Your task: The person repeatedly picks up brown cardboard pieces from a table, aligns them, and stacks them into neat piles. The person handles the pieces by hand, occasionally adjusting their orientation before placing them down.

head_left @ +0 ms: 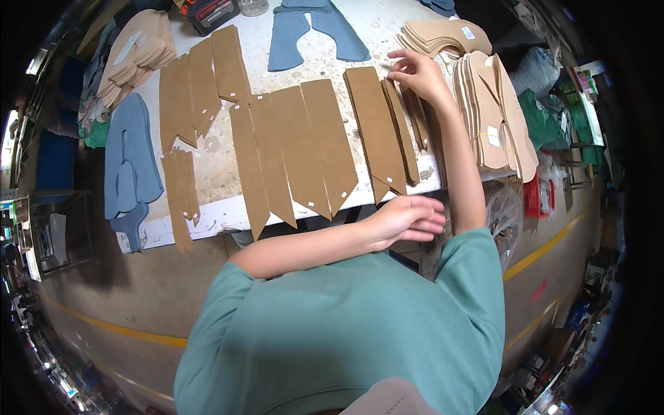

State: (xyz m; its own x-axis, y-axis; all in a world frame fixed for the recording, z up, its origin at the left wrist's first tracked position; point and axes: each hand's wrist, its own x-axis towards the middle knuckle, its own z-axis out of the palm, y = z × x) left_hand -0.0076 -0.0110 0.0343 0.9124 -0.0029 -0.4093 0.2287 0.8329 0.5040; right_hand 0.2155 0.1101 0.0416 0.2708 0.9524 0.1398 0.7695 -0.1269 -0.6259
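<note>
My right hand (420, 76) is over the far right of the table, above the upper ends of some narrow brown strips (401, 131). Its thumb and fingers are apart, and I see nothing held in them. Across my front lies my left forearm. My left hand (408, 223) hovers by the table's near edge, fingers loosely stretched and slightly blurred, with nothing in it. Just beyond it is a wide brown strip (373, 124) with a pointed end. Further left, more brown pieces (294, 142) with pointed ends and small white tags lie side by side. My right forearm partly covers the rightmost strips.
Stacks of beige cut pieces (487, 114) stand on the right, others (138, 52) at the far left. Blue cut pieces lie at the back (315, 31) and left (131, 159). A black and red case (211, 14) sits at the back. Beside the table is a red crate (538, 195).
</note>
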